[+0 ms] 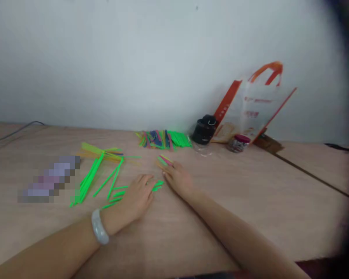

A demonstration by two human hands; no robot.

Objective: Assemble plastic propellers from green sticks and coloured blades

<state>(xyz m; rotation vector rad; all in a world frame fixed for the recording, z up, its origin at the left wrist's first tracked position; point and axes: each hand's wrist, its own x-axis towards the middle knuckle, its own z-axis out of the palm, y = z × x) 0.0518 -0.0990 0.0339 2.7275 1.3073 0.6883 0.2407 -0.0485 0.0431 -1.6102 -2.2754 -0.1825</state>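
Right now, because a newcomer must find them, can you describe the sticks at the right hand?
On the table, find the right hand, the bare-wristed one. The mixed sticks jut out ahead of it, short of the row by the wall. Unlike the green sticks by the left hand, they show pink and yellow too.

Looks like smooth plastic on the sticks (90,178) at eight o'clock, glossy on the bangle (99,228) at seven, matt and wood-grained on the table (174,240) at six.

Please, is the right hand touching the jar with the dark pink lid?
Apart: the head view shows tabletop between the right hand and the jar.
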